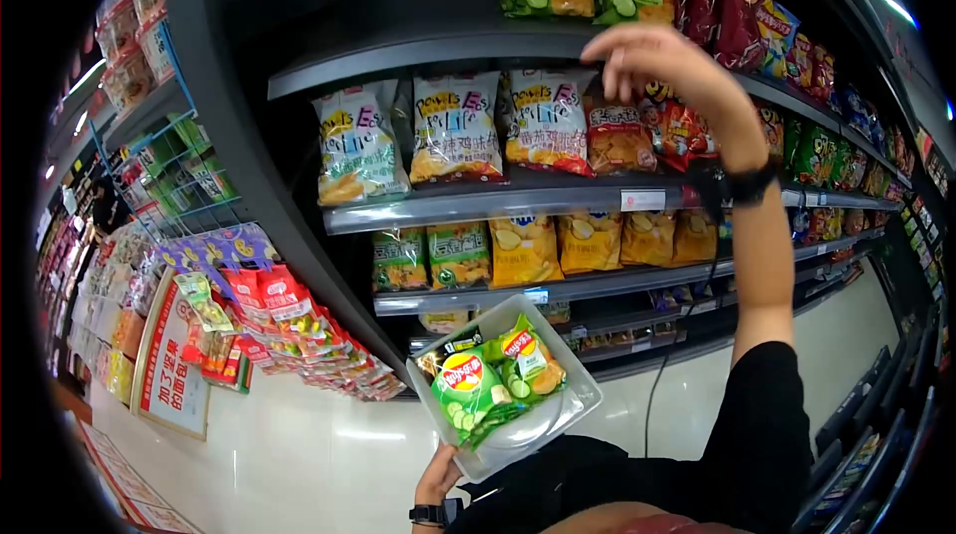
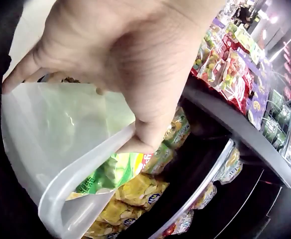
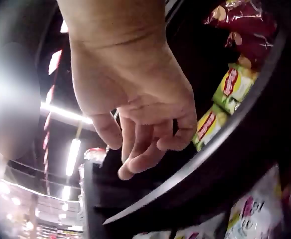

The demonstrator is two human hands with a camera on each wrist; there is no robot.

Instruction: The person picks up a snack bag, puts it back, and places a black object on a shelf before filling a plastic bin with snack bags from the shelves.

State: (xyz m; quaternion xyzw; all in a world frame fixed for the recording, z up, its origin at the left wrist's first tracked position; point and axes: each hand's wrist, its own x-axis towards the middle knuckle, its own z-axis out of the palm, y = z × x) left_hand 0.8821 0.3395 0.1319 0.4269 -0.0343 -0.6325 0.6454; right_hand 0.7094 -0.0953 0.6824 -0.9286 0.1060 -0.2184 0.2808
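A translucent plastic bin (image 1: 588,397) is gripped at its left rim by my left hand (image 1: 438,474); in the left wrist view the thumb of that hand (image 2: 130,64) hooks over the bin's wall (image 2: 51,119). Green chip bags (image 1: 468,387) lie inside it, one with a cucumber picture. My right hand (image 1: 657,58) is raised in front of the upper shelf's edge, holding nothing. In the right wrist view its fingers hang loosely bent from the hand (image 3: 140,109), apart from the green bags (image 3: 211,124) beside them.
White chip bags (image 1: 456,128) stand on the shelf below, with yellow bags (image 1: 524,249) under them. Red snack bags hang at the left beside a dark shelf post (image 1: 239,136). A thin cable (image 1: 652,400) hangs below my right arm.
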